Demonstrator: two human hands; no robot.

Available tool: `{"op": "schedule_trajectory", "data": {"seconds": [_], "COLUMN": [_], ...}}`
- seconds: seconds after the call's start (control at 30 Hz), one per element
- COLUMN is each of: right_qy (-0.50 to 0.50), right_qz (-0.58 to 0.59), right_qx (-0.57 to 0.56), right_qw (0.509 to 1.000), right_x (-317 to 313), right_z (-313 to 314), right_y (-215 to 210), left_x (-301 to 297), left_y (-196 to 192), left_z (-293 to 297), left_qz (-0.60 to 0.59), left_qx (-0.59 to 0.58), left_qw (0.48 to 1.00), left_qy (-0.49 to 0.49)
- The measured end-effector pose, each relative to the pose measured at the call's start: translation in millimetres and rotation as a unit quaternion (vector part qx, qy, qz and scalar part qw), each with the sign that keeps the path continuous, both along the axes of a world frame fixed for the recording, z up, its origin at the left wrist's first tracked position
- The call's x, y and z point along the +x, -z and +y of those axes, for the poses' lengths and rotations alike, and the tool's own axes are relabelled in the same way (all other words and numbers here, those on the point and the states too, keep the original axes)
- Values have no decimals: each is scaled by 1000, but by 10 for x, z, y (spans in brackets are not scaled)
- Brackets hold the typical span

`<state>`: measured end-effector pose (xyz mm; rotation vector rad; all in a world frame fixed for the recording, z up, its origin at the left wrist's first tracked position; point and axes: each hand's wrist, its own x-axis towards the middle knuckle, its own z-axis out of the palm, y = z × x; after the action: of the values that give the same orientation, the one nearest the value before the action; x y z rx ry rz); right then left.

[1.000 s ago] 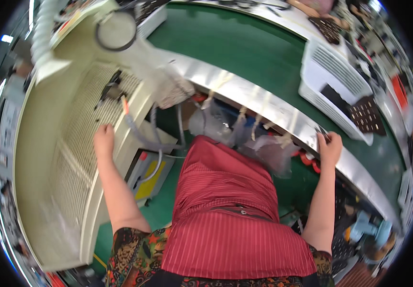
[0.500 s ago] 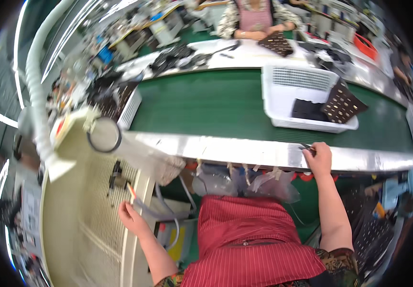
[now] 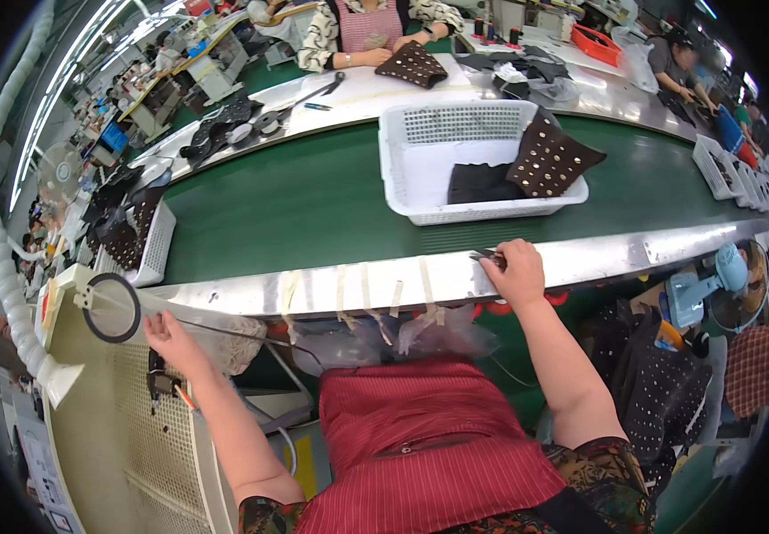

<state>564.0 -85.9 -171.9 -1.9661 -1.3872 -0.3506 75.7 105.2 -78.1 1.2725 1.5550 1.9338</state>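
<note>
My left hand (image 3: 175,345) is raised at the left, fingers apart with nothing visible in them, close beside a round black-rimmed disc (image 3: 112,308) on a pale bracket. It is above the edge of a cream perforated-bottom tray (image 3: 126,463). On the bright metal edge of the conveyor (image 3: 358,280), my right hand (image 3: 520,274) is closed around small dark thread snips (image 3: 489,257), their tips pointing left. Beyond that hand, a white plastic basket (image 3: 407,203) stands on the green belt. In it lie a black piece (image 3: 478,184) and a dark brown studded piece (image 3: 552,160).
A co-worker (image 3: 371,36) sits opposite beside another studded piece (image 3: 413,65). A second white basket (image 3: 164,240) holds dark pieces at the left. A ribbed white hose (image 3: 2,231) hangs there. Tape strips (image 3: 367,289) hang over the metal edge; a blue fan (image 3: 696,289) stands right.
My left hand has moved up and forward, from over the tray to beside the black-rimmed disc. My right hand still holds the snips at the metal edge. The whole view has shifted.
</note>
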Motion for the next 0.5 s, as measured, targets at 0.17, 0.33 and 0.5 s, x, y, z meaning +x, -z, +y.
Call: {"op": "schedule_trajectory", "data": {"seconds": [0.17,0.33,0.5], "right_qy": [4,14,28], "right_qz": [3,17,1], "right_qx": [9,-4,22], "right_qw": [1000,1000,999], "right_x": [-11,-6,-2], "right_z": [13,2,10], "right_y": [2,8,16], "left_x": [-18,90,495], "left_y": [-19,19,-8], "left_z": [135,-209,-857], "left_qz": [-50,-227,-196], "left_qx": [-78,-44,-88], "left_qw": [995,965,968], "left_qy": [25,120,126]}}
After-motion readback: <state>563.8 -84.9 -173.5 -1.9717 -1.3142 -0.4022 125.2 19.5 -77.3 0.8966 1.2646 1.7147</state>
